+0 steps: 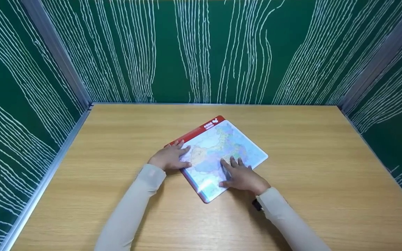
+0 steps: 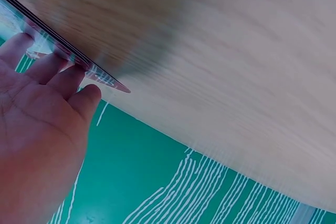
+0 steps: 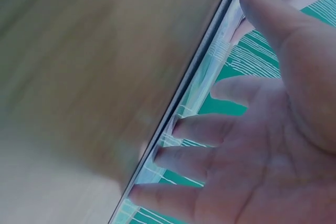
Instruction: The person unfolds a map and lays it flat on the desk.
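Note:
A thin, flat map board (image 1: pixel 204 157) with a red header strip lies turned at an angle on the table, its pale map face up. My left hand (image 1: pixel 170 156) rests spread over its left corner, fingertips touching the surface. On the lower right edge, my right hand (image 1: pixel 244 177) touches the board with its fingers apart. In the left wrist view, straight fingers of the left hand (image 2: pixel 42 108) meet the board's glossy face near its dark edge. The right wrist view shows extended fingertips of the right hand (image 3: pixel 252 145) along the board (image 3: pixel 202 85). Neither hand curls round it.
The wood-grain table (image 1: pixel 124 129) extends around the board on all sides. Green panels with white wavy lines (image 1: pixel 166 69) stand behind and at both sides, joined by grey corner posts (image 1: pixel 56 52). A small black object (image 1: pixel 257 205) sits at the right wrist.

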{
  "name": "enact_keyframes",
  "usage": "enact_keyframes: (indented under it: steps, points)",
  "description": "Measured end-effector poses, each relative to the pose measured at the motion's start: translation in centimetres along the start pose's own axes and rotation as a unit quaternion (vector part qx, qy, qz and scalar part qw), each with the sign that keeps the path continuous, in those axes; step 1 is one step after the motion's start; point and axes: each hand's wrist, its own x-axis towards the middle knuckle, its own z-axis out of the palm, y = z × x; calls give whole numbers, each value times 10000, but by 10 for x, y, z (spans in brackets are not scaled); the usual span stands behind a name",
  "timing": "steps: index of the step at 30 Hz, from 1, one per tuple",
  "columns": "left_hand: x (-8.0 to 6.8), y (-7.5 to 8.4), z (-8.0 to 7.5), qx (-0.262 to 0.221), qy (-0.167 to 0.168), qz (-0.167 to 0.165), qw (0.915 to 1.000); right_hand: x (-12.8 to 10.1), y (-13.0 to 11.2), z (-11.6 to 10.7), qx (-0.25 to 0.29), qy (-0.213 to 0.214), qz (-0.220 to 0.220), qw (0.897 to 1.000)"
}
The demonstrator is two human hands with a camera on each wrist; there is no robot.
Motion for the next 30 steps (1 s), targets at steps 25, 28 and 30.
enact_keyframes:
  steps: [25, 28, 30]
  points:
    - [-10, 7, 6, -89, 20, -91, 9999, 8, 25, -16, 182, -435, -254, 9986]
    - [-11, 9, 6, -48, 43, -66, 10000, 10, 29, -17, 213, -396, -301, 9985]
    - [-12, 10, 6, 0, 76, 7, 10000, 12, 31, -19, 234, -392, -384, 9982]
